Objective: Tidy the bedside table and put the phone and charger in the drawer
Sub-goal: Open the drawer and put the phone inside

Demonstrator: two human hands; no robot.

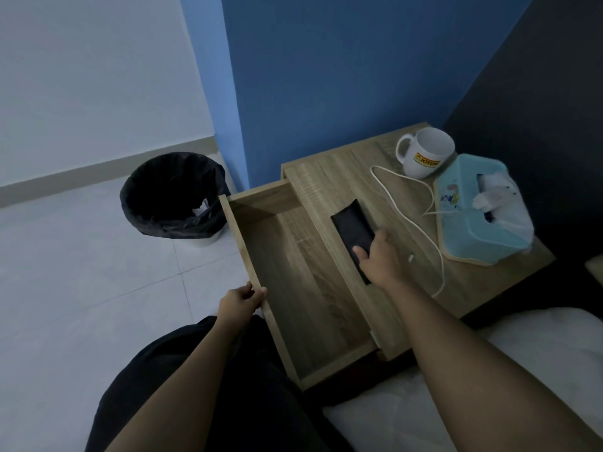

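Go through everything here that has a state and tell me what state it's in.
drawer: pulled open, empty
phone: flat on the tabletop, screen dark
charger cable: loose on the tabletop
mug: upright
tissue box: tissue sticking out
bin: lined, uncovered
left hand: gripping the drawer front
right hand: on the phone

The tabletop (pixel 342 184) and the open drawer (pixel 293 272) share a light oak wood-grain pattern. The phone (pixel 352 228) is plain black. The charger cable (pixel 434 230) is white. The mug (pixel 424 154) is white with a yellow label bearing dark lettering. The tissue box (pixel 470 220) is turquoise with small cartoon prints and a pale wooden base, with white tissue on top. The bin (pixel 173 197) has a black liner. The wall (pixel 342 76) is blue, and the floor (pixel 81 272) has pale grey tiles.
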